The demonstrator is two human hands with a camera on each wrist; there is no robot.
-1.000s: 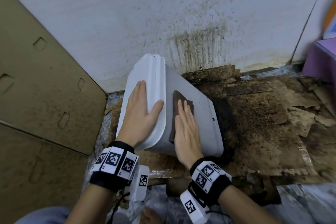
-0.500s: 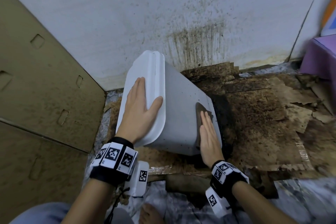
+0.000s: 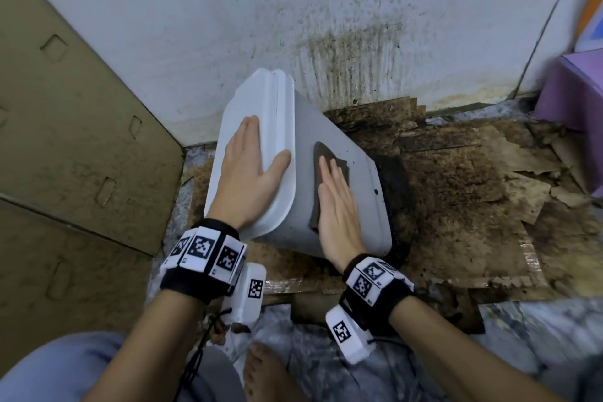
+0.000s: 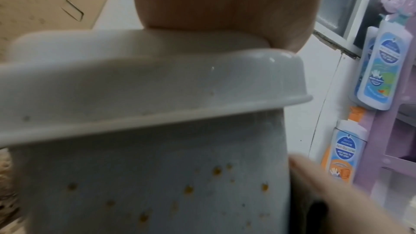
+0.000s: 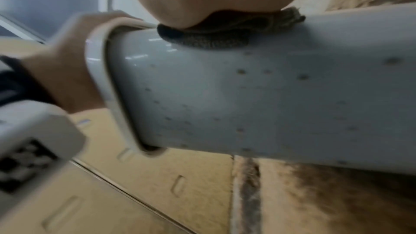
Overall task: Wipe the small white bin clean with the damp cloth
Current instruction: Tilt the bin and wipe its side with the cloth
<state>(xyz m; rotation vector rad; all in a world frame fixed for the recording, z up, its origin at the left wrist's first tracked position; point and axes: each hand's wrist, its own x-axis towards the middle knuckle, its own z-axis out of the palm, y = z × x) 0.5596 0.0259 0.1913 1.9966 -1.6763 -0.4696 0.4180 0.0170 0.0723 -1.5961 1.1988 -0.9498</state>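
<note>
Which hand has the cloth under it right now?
The right hand: its flat fingers press the dark cloth against the side of the white bin. The left hand rests bare on the lid end.

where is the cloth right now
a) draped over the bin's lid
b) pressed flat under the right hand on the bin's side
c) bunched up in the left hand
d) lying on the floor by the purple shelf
b: the dark cloth lies under the flat right hand on the side of the white bin.
</note>
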